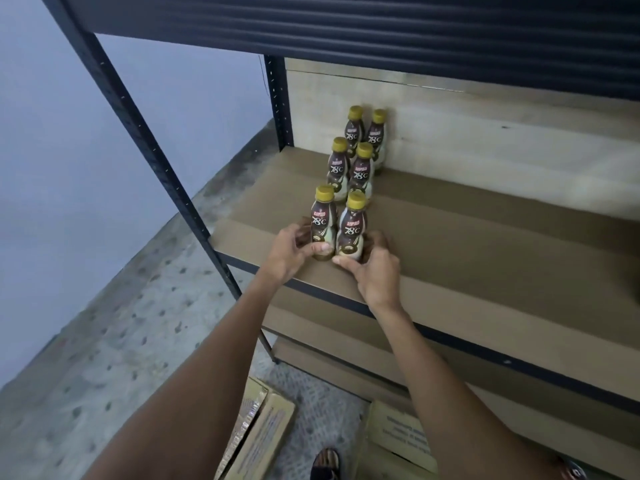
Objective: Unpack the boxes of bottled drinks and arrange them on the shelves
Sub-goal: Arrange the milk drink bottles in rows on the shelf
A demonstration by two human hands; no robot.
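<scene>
Front pair on the shelf [450, 244]: left hand [294, 252] curls fingers [320, 249] round left bottle [323, 220], right hand [377, 271] grips right bottle [352, 226].

Six upright gold-capped brown bottles [360, 168] in two columns on shelf [450, 237]

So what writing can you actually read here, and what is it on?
"KOPIKO": on the labels of the front left bottle and front right bottle.
"78°C": large, just below it on both.
Four rear bottles: same design, "78°C" just legible on the middle pair, rest blurred.
Right floor carton: printed lines, too blurred to read.
Left floor carton: faint print, unreadable.
</scene>
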